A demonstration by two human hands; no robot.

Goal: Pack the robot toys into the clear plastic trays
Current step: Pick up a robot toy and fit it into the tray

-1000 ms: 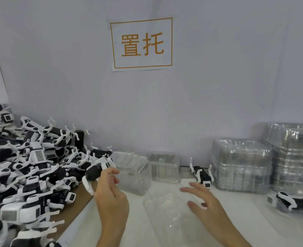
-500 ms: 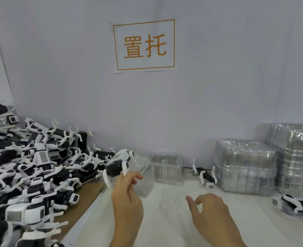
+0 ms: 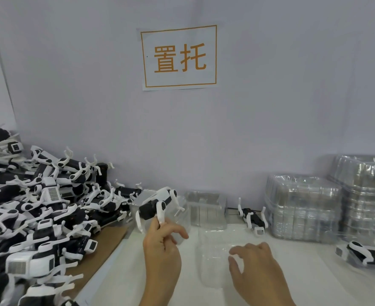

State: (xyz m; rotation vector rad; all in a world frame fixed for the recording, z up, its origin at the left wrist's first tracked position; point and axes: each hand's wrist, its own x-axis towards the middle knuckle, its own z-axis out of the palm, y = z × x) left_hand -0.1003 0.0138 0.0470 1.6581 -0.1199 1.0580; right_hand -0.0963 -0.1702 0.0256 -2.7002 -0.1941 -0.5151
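Pinched by one white leg between thumb and fingertips of the left hand [image 3: 161,244], a black-and-white four-legged robot toy [image 3: 157,205] is held up above the white table [image 3: 314,272].

Curled, spread fingers of the right hand [image 3: 256,265] are laid on a clear moulded plastic tray [image 3: 213,261] lying flat on the table, with nothing gripped. A large heap of matching robot toys [image 3: 38,213] is piled at the left, partly on brown cardboard [image 3: 102,246]. Stacks of clear trays [image 3: 303,208] are seen at the right against the wall, with a single toy [image 3: 251,216] lying just beside them and another [image 3: 363,252] near the right edge. An orange-framed paper sign [image 3: 179,57] is fixed to the wall.
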